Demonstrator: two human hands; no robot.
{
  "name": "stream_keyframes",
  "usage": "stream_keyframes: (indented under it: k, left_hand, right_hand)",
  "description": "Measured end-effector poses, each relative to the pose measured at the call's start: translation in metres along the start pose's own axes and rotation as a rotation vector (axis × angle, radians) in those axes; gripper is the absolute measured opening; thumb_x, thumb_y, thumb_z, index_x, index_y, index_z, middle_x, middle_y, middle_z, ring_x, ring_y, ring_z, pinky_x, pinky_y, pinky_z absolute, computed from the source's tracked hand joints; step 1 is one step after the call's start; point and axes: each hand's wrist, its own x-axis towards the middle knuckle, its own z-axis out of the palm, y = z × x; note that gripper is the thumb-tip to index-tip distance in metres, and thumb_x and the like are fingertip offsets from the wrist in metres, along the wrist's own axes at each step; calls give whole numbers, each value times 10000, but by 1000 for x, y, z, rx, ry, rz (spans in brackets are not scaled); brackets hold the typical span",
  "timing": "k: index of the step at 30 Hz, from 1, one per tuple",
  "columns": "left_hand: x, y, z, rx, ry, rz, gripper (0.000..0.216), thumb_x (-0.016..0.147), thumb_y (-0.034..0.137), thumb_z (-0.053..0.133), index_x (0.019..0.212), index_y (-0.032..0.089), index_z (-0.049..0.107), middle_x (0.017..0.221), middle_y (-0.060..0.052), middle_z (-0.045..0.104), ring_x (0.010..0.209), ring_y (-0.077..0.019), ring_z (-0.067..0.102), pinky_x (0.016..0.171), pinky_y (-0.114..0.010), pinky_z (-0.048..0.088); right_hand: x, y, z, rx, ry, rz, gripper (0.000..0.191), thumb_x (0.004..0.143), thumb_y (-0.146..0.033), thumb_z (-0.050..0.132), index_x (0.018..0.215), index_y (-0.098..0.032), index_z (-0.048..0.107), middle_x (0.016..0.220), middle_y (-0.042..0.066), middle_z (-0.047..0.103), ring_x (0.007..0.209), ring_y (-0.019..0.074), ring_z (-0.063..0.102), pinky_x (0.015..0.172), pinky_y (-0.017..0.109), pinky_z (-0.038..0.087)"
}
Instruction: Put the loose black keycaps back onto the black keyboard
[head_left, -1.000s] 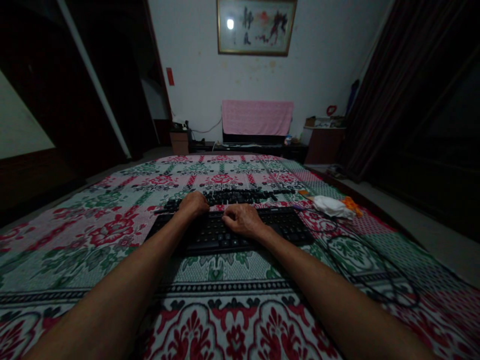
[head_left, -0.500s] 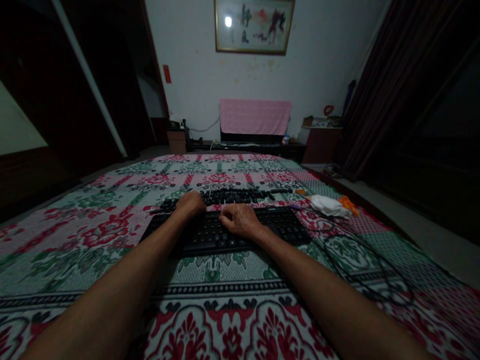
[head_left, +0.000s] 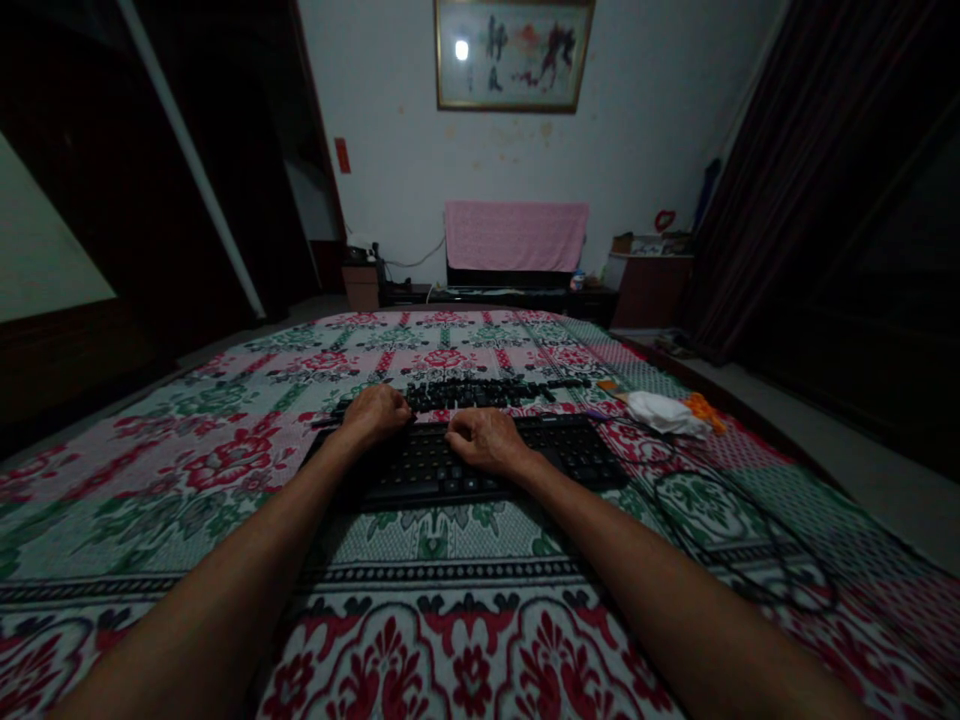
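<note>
A black keyboard [head_left: 420, 488] lies on the patterned bedspread, with many of its keycaps off and rows of small posts showing. Behind its far edge, loose black keycaps [head_left: 480, 392] are spread in a long strip. My left hand [head_left: 375, 410] is over the keyboard's upper left edge, fingers pinched on a small dark piece that looks like a keycap. My right hand [head_left: 489, 438] rests on the middle of the keyboard with its fingers curled together. What its fingertips hold, if anything, is hidden.
A white cloth [head_left: 667, 412] and an orange cloth [head_left: 706, 410] lie right of the keycaps, beside a brush with an orange end [head_left: 607, 385]. The black cable [head_left: 757, 520] loops over the bedspread [head_left: 450, 540] at right.
My left hand has turned slightly, bringing its fingertips and a small dark piece into sight near the keyboard's top edge. My right hand stays almost in place. The view has shifted a little.
</note>
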Motion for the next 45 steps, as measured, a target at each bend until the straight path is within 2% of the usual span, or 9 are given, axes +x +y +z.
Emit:
stream_keyframes:
  k: [5,10,16,21,28,31,34,41,45]
  left_hand:
    - [-11,1,0,-17,42,140,258,693,337,447,783,225,661,734,-8,659,702,-143,572,610,-197,388]
    - [-32,11,5,32,141,282,255,726,320,425,824,222,638,814,-27,650,776,-170,570,683,-235,391]
    - [-44,14,14,-47,195,329,229,744,308,430,837,202,611,834,-30,630,773,-152,559,706,-233,395]
    - [-45,13,19,-151,207,376,216,741,292,439,811,187,614,805,-27,628,737,-145,557,687,-233,402]
    - [-36,-2,16,-545,-23,428,299,732,333,450,916,188,637,901,-9,639,791,-140,558,705,-213,411]
    - [-35,-7,13,-634,-174,468,326,741,361,440,934,187,637,842,7,639,743,-134,544,653,-207,405]
    - [-36,-10,11,-718,-268,461,342,732,381,450,921,168,639,730,22,618,626,-104,499,561,-190,375]
    - [-39,-14,5,-812,-409,361,354,697,397,499,895,135,632,614,21,541,508,-64,385,458,-172,284]
    - [-38,-16,3,-797,-475,393,345,678,375,529,876,111,629,609,21,517,524,-64,380,471,-173,274]
  right_hand:
    - [0,0,-1,-4,-16,8,236,772,-323,429,834,-204,622,821,37,638,743,157,551,609,233,345]
    - [0,2,-1,65,23,-42,216,757,-281,452,872,-221,624,840,21,629,762,144,544,633,224,350]
    - [1,3,-2,192,75,-151,286,766,-279,473,1025,-236,587,834,20,611,762,125,533,671,215,362]
    - [3,1,-1,265,64,-224,190,758,-198,477,885,-181,618,806,23,602,755,116,522,684,212,359]
    - [3,1,-4,276,79,-296,135,760,-193,484,839,-142,580,780,31,564,726,109,501,667,208,364]
    - [3,0,-4,282,79,-354,140,775,-193,470,860,-145,571,795,34,556,741,111,501,686,212,371]
    - [3,-1,-3,281,80,-401,152,790,-191,453,887,-148,563,819,42,551,767,114,501,705,218,374]
    - [3,-2,0,230,83,-470,177,819,-210,422,920,-160,559,827,51,541,766,118,497,694,222,384]
    - [4,-1,4,233,101,-530,184,820,-207,427,930,-159,565,811,51,542,762,117,499,694,221,388]
